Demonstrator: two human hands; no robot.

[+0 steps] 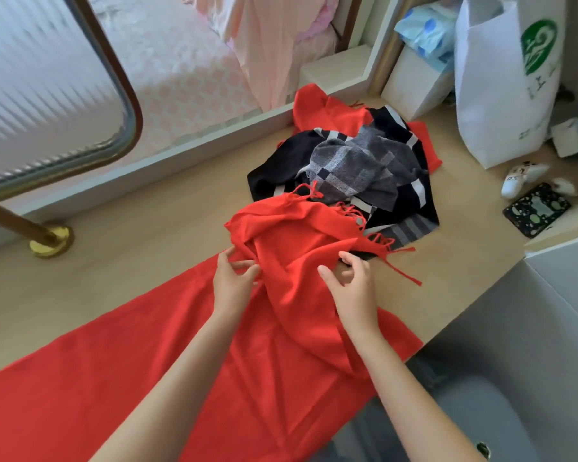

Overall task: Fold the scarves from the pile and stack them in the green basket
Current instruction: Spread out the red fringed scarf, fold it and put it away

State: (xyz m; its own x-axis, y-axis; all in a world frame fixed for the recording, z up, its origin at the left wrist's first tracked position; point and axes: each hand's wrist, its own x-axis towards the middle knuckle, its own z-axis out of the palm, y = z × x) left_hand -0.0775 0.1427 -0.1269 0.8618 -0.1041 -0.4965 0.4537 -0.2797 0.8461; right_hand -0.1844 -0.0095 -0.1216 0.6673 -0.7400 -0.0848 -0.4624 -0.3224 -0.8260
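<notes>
The task looks to be at its start. No folded scarf is in view and neither is the green basket, so every stacking step is left to do. A long red fringed woollen scarf [281, 361] is the one in hand. It runs across the pale wooden counter [147, 245] from the near left towards the middle, mostly flat, while its far end is bunched and creased with the tassels splayed to the right.

The left grip [234, 278] pinches a ridge of that red cloth between thumb and fingers. The right grip [351, 281] has its fingers curled over the scarf's right edge beside the fringe.

Just beyond, touching the tassels, sits the pile of loose scarves [347, 168]: a black one with white stripes, a grey checked one on top, and more red cloth at the far side. Whether that red is a separate scarf cannot be told. All of these appear unfolded.
</notes>
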